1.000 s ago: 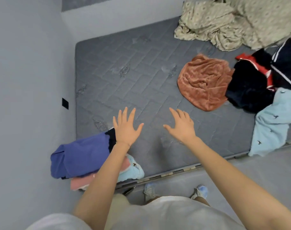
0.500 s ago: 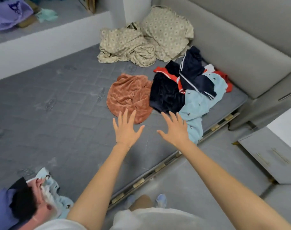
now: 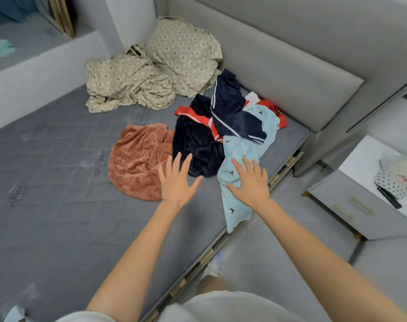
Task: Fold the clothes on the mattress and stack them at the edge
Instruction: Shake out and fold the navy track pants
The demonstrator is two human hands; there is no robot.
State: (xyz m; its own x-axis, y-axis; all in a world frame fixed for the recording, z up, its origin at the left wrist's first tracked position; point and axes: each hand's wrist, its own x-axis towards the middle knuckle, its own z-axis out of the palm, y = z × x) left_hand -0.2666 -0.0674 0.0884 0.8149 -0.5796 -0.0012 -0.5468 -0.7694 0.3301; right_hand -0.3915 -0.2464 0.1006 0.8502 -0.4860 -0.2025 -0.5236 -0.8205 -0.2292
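Five loose garments on mattress [image 3: 58, 187], headboard end: one light-blue bird-print piece [image 3: 236, 147] hanging over the edge, one navy striped [image 3: 230, 105], one red-white [image 3: 188, 112], one dark velvet [image 3: 194, 140], one rust [image 3: 137, 159]. My two hands are spread and hold nothing: right hand [image 3: 250, 183] over the light-blue piece, left hand [image 3: 177, 182] at the rust piece's edge. One beige bedding heap [image 3: 151, 73] behind.

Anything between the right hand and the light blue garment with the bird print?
Nothing visible: the right hand, fingers spread, is right over the light blue garment. A navy striped garment lies across its far end, though, and may drag along when pulled.
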